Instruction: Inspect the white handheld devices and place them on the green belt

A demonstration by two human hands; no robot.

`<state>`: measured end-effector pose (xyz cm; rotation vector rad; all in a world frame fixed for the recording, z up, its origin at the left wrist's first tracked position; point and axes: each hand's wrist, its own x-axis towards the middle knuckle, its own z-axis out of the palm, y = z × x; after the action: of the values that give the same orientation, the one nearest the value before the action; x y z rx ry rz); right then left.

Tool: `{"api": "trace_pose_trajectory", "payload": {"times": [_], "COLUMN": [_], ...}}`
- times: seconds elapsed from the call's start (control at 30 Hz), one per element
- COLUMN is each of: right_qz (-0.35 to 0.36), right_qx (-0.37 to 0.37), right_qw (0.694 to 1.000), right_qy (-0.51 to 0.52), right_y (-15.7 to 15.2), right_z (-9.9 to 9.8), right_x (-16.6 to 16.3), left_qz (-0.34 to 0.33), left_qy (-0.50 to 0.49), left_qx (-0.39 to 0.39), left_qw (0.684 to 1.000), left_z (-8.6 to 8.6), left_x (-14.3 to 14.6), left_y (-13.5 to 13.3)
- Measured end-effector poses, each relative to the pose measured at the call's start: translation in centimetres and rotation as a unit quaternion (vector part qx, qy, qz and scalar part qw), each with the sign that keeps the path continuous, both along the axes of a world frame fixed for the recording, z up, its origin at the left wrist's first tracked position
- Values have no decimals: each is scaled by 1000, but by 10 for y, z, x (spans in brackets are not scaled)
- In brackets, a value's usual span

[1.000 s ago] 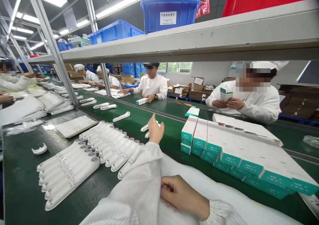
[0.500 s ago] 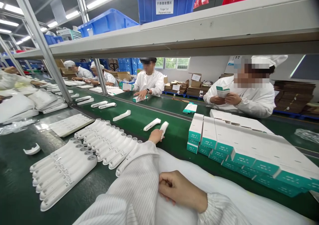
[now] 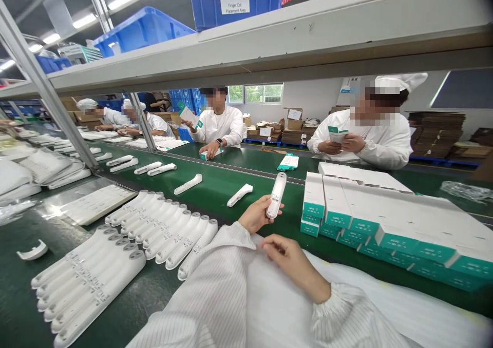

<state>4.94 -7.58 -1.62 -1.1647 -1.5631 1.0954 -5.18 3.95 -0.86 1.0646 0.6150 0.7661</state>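
Observation:
My left hand [image 3: 254,215] grips a white handheld thermometer [image 3: 276,196] by its lower end and holds it upright over the green belt [image 3: 215,184]. Close below it, my right hand [image 3: 295,259] pinches the top white bag [image 3: 277,307] of a stack lying in front of me. Another white thermometer [image 3: 239,195] lies on the belt just left of my left hand. Two rows of the same thermometers [image 3: 169,227] lie side by side at my left.
Teal-and-white cartons [image 3: 346,209] are stacked in rows to the right. More thermometers [image 3: 188,184] ride the belt further left. People in white coats [image 3: 215,124] handle boxes across the belt. A grey shelf [image 3: 269,45] with blue bins hangs overhead.
My left hand reached out onto the belt, took one thermometer and drew it back toward me, now held upright. My right hand shifted from a fist to a pinch on the bag.

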Motion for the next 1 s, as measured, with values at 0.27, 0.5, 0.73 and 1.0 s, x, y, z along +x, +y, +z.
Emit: {"api": "trace_pose_trajectory", "payload": {"times": [0.27,0.5,0.73,1.0], "right_qz": [-229,-284,-193,-152], "right_qx": [-76,-56,-24,-4], "right_qw": [942,893,888,896], "right_qy": [232,345,417,417], "right_y": [39,70,69,61], "right_z": [-14,-3,-6,-6], "right_x": [32,35,43,48], "left_qz": [-1,17,-38,-69], "left_qy": [-68,-64,-82,-101], "left_qx": [-1,-12,-28,-7], "left_qw": [998,998,996,993], "left_z": [6,7,3,4], "left_x": [10,23,36,31], "left_y": [-8,-15,-24,-27]}}
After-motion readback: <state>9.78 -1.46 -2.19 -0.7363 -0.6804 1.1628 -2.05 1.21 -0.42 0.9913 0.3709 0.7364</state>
